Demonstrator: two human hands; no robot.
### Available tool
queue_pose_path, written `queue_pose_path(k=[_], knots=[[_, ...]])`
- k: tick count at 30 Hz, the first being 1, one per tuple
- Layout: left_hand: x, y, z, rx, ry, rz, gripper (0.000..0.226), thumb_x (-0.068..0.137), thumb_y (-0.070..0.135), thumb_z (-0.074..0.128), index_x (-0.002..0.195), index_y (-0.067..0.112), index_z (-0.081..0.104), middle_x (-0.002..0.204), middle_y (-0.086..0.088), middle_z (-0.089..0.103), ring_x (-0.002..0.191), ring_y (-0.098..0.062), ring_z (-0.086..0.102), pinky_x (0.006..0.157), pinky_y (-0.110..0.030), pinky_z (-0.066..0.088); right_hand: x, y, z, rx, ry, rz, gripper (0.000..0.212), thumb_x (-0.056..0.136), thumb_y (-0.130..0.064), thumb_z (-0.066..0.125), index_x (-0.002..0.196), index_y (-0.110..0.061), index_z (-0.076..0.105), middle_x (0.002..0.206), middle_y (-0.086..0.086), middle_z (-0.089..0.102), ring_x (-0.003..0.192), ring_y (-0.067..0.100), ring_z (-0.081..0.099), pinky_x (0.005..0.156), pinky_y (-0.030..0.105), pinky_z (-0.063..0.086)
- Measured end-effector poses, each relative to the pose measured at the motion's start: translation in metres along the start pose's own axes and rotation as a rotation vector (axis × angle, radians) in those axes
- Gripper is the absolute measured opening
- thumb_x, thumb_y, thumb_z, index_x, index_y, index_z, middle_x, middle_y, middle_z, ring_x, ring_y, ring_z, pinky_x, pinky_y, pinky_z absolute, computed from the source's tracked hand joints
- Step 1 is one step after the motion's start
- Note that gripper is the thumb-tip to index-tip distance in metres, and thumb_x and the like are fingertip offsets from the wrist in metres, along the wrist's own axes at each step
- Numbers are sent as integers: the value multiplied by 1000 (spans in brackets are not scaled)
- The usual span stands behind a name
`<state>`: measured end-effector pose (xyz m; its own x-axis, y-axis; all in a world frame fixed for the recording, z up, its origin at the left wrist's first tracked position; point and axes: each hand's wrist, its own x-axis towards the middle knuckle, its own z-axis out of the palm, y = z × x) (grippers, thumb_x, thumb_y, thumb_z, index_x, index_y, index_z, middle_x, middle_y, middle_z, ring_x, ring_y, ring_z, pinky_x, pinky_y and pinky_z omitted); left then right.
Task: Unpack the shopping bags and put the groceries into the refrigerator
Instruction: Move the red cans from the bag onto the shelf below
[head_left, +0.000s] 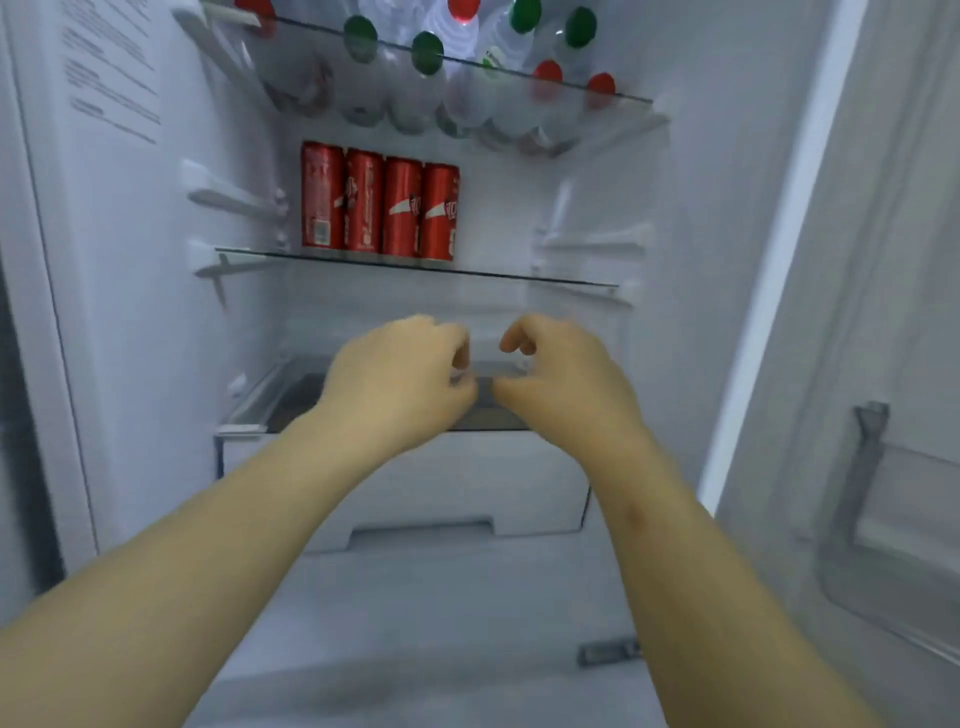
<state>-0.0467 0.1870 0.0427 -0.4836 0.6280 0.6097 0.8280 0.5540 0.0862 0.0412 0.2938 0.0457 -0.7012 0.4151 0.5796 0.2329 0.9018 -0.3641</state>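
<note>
Fingers (460, 351) of left hand (400, 379) and right hand (566, 374) are curled inward, tips close together, below the cans (382, 208). Whether they pinch anything cannot be told through the blur. Both hands hover over the lower shelf (270, 400), beneath the cans. Risk: a hand raised carelessly may strike the glass edge under the cans and topple them. Four red cans stand upright, touching, in one row at the back of the refrigerator (130, 260). Capped clear bottles (447, 67) sit above the cans.
</note>
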Motion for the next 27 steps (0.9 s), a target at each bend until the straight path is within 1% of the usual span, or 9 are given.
queue_pose_path(k=[2,6,8,11,14,19,22,25,27], knots=[[-26,8,12,-22,-37,29,13,89,34,47,90,23,53,95,1,57,85,-21,54,63,-32,44,-32,5,5,-33,-39,46,31,81,-29,60,110,-21,57,113,0,57,99,21,54,81,36,49],[-66,33,30,-67,-123,85,25,90,39,47,109,26,55,105,4,55,93,-18,53,72,-30,46,-105,24,13,-78,-110,165,37,85,-29,57,122,-24,51,121,-2,53,110,18,47,82,30,42],[-86,51,37,-113,-180,137,25,91,40,45,110,26,55,107,4,55,94,-19,53,72,-30,45,-142,30,13,-98,-142,215,39,85,-28,55,124,-24,51,122,-2,53,111,18,48,81,29,40],[-118,79,50,-158,-256,239,25,91,41,45,108,27,55,106,6,55,96,-18,54,73,-30,46,-194,40,9,-94,-183,302,38,86,-26,55,123,-24,50,122,-2,53,113,19,46,86,31,43],[-150,112,62,-203,-341,328,23,91,42,44,107,29,54,106,8,54,98,-16,53,73,-30,44,-246,57,-4,-104,-178,432,38,86,-26,54,124,-25,50,124,-3,52,115,19,45,88,32,42],[-208,183,78,-268,-458,516,26,92,43,43,111,30,53,106,11,52,92,-11,50,69,-27,41,-349,85,-38,-140,-152,705,38,86,-27,54,124,-25,49,122,-3,52,114,19,45,85,30,42],[-248,235,78,-367,-564,642,25,93,41,44,114,30,52,108,11,52,93,-11,50,73,-27,43,-417,93,-70,-205,-147,842,39,86,-28,53,124,-25,50,122,-2,53,113,20,46,81,29,39],[-292,290,73,-456,-644,777,25,93,39,45,114,28,53,110,10,52,98,-12,51,76,-27,44,-487,93,-106,-238,-131,983,39,86,-29,52,124,-25,50,126,-3,52,115,19,45,86,31,42],[-325,326,66,-503,-677,859,23,92,40,45,111,29,53,108,10,52,95,-10,50,74,-27,43,-531,89,-130,-235,-80,1089,39,86,-30,52,125,-26,50,127,-4,51,117,17,44,90,31,43]])
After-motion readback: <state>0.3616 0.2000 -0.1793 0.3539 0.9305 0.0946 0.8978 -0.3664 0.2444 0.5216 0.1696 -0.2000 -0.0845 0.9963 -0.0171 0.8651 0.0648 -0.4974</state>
